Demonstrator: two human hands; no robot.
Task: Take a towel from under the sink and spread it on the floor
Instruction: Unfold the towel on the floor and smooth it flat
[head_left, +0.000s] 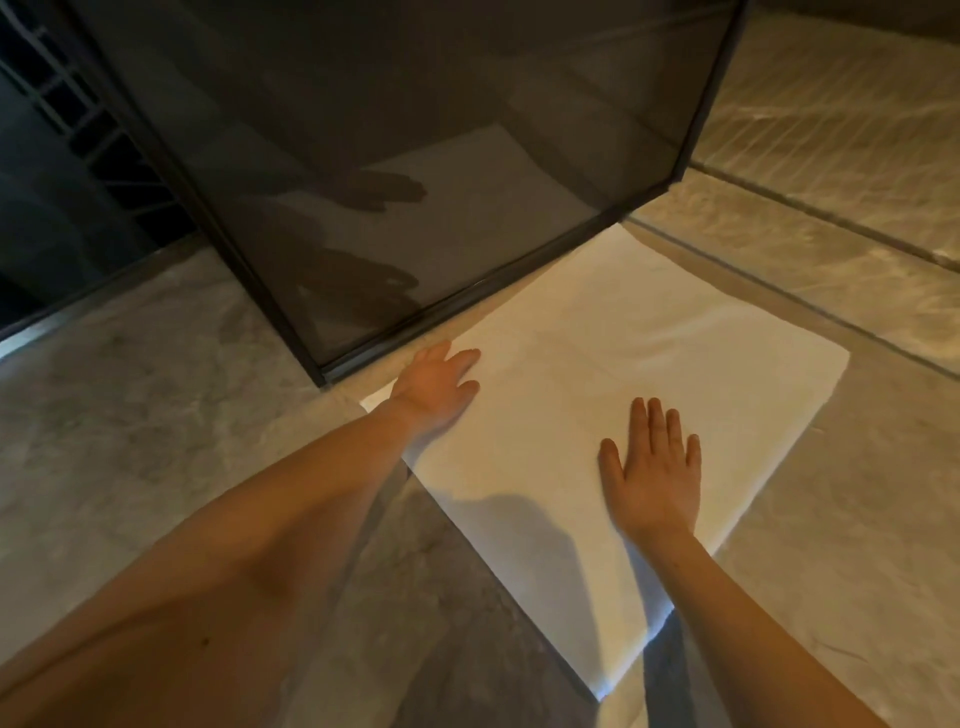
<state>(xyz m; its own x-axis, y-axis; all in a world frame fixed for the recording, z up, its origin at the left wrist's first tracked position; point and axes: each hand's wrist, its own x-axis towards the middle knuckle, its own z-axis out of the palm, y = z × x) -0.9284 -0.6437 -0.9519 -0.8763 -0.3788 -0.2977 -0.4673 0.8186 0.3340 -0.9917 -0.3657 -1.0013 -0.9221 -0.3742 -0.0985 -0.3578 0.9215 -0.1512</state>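
A white towel (613, 374) lies flat as a long rectangle on the grey stone floor (156, 415), its far long edge against the bottom rail of a dark glass shower door. My left hand (439, 384) rests palm down on the towel's left corner, close to the door frame. My right hand (652, 462) lies flat on the towel near its front edge, fingers slightly apart. Neither hand holds anything.
The tinted glass shower door (415, 156) with a black frame stands just behind the towel and mirrors the hands. A dark grille (88, 130) shows at the far left. Pale floor tiles with grout lines (831, 218) spread to the right.
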